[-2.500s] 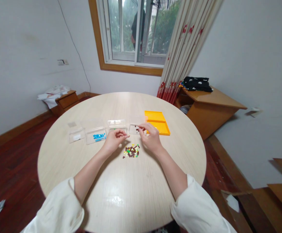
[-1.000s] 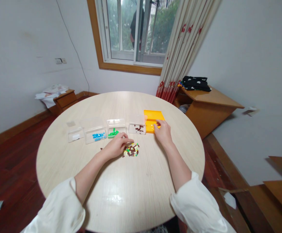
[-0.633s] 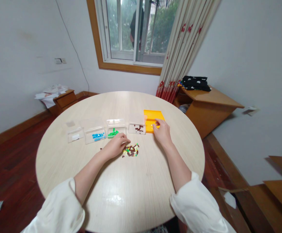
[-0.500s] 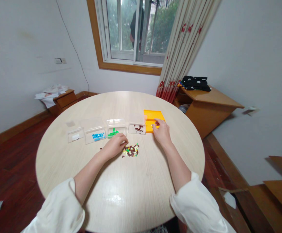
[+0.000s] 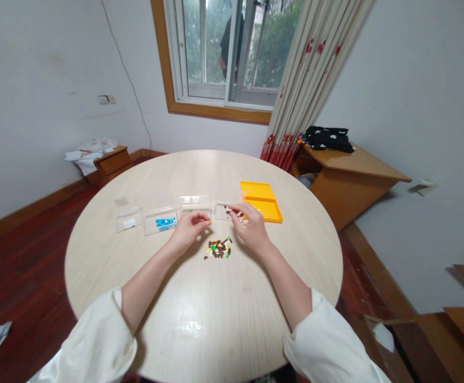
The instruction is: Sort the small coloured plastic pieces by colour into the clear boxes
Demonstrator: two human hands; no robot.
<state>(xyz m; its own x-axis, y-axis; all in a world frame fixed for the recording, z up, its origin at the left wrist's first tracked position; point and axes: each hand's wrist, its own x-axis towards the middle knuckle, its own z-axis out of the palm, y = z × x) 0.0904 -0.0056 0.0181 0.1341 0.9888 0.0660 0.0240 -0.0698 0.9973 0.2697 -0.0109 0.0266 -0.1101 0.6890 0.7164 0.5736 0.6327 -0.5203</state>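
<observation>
A small heap of tiny brown, green and yellow bricks [image 5: 218, 248] lies on the round pale wooden table [image 5: 200, 319]. My left hand [image 5: 187, 230] hovers just left of and above the heap, fingers pinched on a small yellow piece. My right hand [image 5: 251, 229] is right of the heap, fingers pinched at the clear box holding brown pieces [image 5: 223, 212]; what it pinches is too small to name. A row of clear boxes runs leftward: one behind my left hand [image 5: 194, 202], one with blue pieces [image 5: 160, 221], one with white pieces [image 5: 128, 219].
An orange tray [image 5: 261, 200] lies behind my right hand. A wooden cabinet [image 5: 347, 178] with dark cloth stands right of the table, by a curtain [image 5: 307, 80]. A low wooden unit [image 5: 110, 159] with papers sits at the left wall. Someone stands outside the window [image 5: 232, 48].
My right hand came back from the orange tray to the box of brown pieces. My left hand lifted off the heap with a small yellow piece pinched.
</observation>
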